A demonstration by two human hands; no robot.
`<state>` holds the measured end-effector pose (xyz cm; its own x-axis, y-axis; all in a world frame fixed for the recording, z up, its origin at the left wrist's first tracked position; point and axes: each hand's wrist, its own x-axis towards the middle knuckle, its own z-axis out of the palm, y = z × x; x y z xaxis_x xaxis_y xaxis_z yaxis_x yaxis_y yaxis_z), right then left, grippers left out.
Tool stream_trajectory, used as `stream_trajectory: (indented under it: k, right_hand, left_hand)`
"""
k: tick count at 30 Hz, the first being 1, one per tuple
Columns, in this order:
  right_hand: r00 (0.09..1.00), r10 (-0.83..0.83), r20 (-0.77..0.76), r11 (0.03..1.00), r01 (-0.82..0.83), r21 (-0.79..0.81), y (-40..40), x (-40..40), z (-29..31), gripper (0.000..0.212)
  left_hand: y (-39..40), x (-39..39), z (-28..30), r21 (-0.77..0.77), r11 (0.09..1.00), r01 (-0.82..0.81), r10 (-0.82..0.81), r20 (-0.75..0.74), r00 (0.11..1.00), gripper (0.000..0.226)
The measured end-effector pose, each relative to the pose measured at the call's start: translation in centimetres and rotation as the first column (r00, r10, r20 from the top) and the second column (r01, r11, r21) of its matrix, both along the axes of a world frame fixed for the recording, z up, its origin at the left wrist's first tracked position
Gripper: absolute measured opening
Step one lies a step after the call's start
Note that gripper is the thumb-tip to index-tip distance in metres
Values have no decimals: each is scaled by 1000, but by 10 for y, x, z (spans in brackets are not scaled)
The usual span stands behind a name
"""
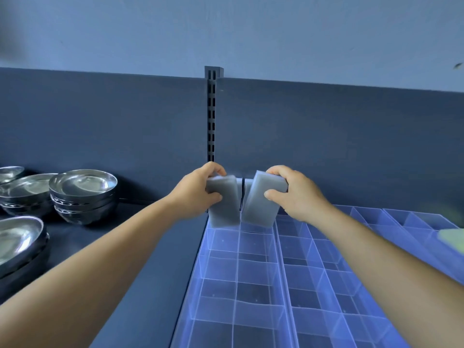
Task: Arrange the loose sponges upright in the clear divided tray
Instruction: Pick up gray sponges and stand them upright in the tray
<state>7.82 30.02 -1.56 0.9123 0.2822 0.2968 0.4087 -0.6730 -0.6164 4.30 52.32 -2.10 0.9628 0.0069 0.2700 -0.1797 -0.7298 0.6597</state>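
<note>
A clear divided tray (218,272) lies on the dark shelf and runs from the back wall toward me. At its far end my left hand (198,192) grips a grey-white sponge (224,209) that stands upright in the back left compartment. Beside it, my right hand (293,194) holds a second grey-white sponge (261,204), tilted slightly to the right, its lower end at the back compartment just right of the first. More sponge edges show between the two. The nearer compartments hold nothing.
Stacks of shiny steel bowls (82,194) stand on the shelf to the left, with more bowls (17,244) nearer me. More clear divided trays (376,247) lie to the right. A pale green object (452,239) shows blurred at the right edge. A slotted upright (212,114) rises behind the hands.
</note>
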Motion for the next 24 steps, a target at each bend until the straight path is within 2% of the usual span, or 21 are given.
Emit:
stream_trajectory:
  k: [7, 12, 19, 24]
  right_hand:
    - [992, -33, 124, 967, 63, -247, 13, -8, -3, 32]
    - [991, -11, 134, 904, 68, -422, 19, -10, -8, 43]
    - [993, -26, 115, 841, 84, -535, 26, -14, -13, 36]
    - [996, -26, 90, 838, 71, -541, 19, -24, -7, 47]
  left_hand:
    - [-14, 3, -5, 281, 959, 42, -53, 31, 998, 38]
    - [-18, -1, -7, 537, 844, -23, -29, 87, 996, 40]
    - [-21, -8, -12, 638, 769, -33, -31, 88, 996, 38]
    - [-25, -13, -4, 676, 736, -28, -45, 89, 995, 44]
